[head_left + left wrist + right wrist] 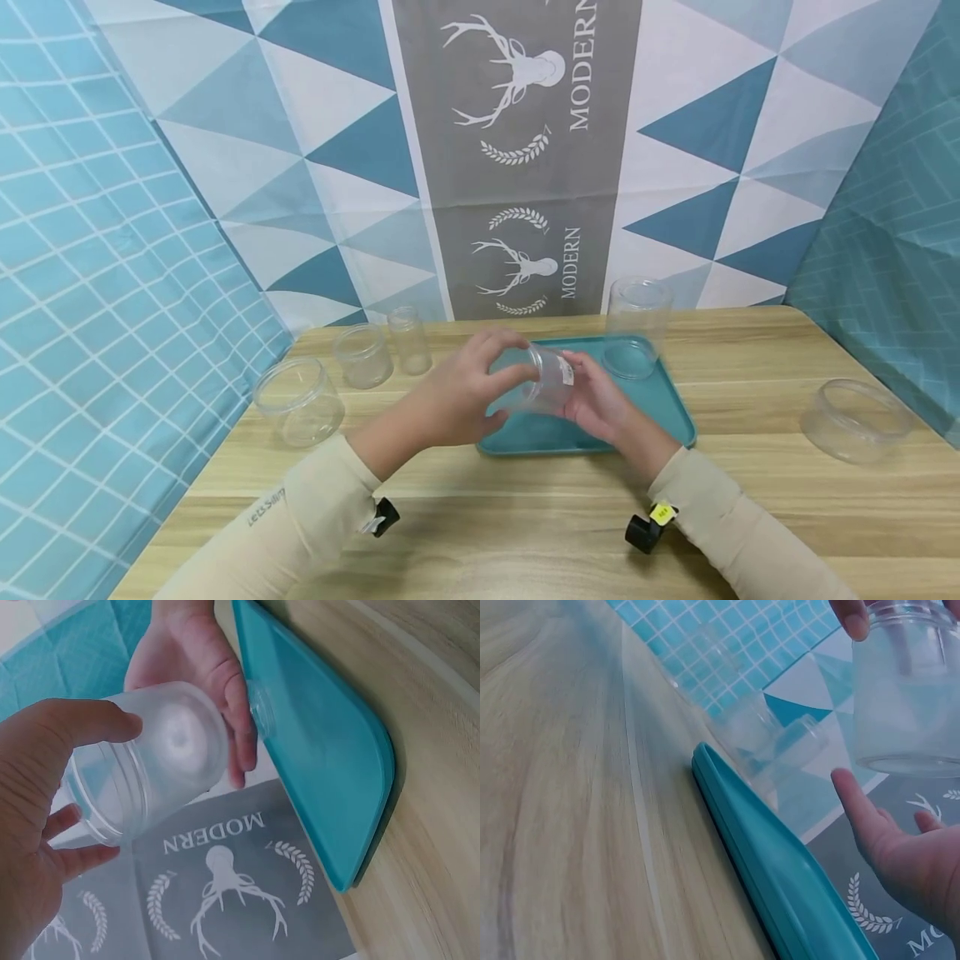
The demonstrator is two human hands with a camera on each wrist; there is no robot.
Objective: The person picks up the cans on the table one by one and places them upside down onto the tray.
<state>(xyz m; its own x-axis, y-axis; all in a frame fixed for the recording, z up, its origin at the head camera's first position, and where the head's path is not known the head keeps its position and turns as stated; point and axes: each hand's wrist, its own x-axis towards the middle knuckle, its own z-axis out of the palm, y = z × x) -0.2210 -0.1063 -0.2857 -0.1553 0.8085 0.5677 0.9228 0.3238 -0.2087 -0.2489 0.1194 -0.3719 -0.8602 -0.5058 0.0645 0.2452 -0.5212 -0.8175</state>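
Observation:
Over the teal tray (517,442), a clear jar (551,385) is held tilted on its side, with a small white sticker showing on it. My left hand (476,387) grips it round the ringed mouth end, thumb (97,721) on one side and fingers on the other. At the base end is my right hand (600,400), palm up with fingers loosely extended. In the right wrist view, a gap shows between the right hand (907,851) and the jar (904,712).
A tall clear jar (637,321) stands at the tray's back right. To the left are a wide jar (303,408), a smaller jar (363,358) and a narrow one (410,342). A low wide jar (855,425) sits at the right. Patterned cloth hangs behind the table.

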